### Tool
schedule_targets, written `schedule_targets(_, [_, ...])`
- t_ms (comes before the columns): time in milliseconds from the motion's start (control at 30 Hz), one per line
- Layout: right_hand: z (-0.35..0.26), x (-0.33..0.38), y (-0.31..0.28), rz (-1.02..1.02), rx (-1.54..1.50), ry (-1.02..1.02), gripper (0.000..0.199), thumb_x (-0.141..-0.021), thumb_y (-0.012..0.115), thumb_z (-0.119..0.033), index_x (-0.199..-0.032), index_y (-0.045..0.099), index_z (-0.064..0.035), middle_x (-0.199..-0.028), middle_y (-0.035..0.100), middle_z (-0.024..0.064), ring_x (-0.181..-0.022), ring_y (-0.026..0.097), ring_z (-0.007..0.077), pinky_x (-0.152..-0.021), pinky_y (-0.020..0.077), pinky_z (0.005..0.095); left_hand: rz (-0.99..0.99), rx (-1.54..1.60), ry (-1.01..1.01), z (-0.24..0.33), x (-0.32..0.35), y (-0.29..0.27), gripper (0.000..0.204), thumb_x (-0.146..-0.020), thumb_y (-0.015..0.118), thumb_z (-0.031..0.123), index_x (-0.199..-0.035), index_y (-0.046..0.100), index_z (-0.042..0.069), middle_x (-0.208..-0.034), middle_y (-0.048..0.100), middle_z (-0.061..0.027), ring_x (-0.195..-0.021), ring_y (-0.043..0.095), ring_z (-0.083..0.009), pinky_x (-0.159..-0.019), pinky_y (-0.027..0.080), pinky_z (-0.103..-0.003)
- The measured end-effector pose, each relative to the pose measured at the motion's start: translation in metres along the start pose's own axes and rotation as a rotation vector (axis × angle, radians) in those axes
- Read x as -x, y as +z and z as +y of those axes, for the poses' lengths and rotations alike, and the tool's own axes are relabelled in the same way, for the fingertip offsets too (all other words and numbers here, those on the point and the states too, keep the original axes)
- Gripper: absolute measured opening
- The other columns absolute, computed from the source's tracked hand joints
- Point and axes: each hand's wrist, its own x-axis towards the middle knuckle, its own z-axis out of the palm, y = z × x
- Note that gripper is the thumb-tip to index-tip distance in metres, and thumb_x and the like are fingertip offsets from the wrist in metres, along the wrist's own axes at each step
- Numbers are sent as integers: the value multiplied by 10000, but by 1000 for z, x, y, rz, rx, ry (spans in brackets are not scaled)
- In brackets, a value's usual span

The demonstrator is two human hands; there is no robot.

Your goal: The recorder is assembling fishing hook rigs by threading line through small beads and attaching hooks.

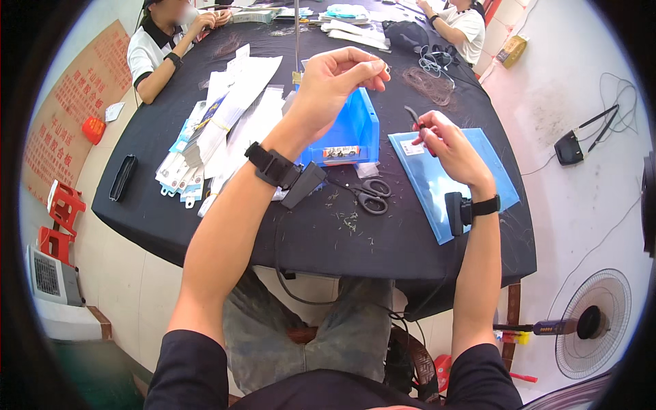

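Observation:
My left hand [338,85] is raised over the blue plastic bin [370,130], its thumb and fingertips pinched on a small pale-gold piece [387,70] too tiny to name. To its right, my right hand [447,143] grips a slim dark tool [411,113] with a curved tip and bits of red near the fingers; most of it is hidden in the hand. Below that hand lies a translucent blue folder [437,184]. Dark-handled scissors [373,197] rest on the black cloth in front of the bin, beside scattered small clippings [350,220].
Stacks of white packaging cards [212,133] cover the table's left part, near a black case [123,178]. Loose brown hair-like strands [429,87] lie at the back right. Two people sit across the table. A fan [593,322] stands at the right; my wrist devices trail cables.

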Motion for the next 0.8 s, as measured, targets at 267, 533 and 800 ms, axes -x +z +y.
schedule_targets(267, [-16, -14, 32, 480, -154, -447, 120, -1027, 586, -43, -1133, 593, 15, -1075, 593, 81, -923, 660, 160, -779, 523, 304, -15, 136, -99, -3, 5, 11, 167, -1024, 676, 150, -1084, 743, 9, -1011, 739, -80, -889, 667, -102, -876, 531, -262])
schedule_targets(533, [-27, -9, 46, 614, 77, -476, 159, -1034, 644, -126, -1031, 568, 13, -920, 604, 116, -786, 629, 217, -710, 509, 347, -98, 163, -98, -1, 7, 17, 172, -1023, 677, 151, -1083, 745, 6, -1020, 740, -78, -884, 669, -96, -870, 538, -262])
schedule_targets(800, [-26, -3, 49, 710, 249, -474, 176, -1025, 653, -138, -1059, 543, -6, -873, 615, 156, -743, 620, 302, -672, 488, 396, -153, 149, -104, -6, 15, 37, 180, -1014, 690, 137, -1114, 732, -7, -1012, 738, -88, -885, 673, -110, -871, 552, -271])
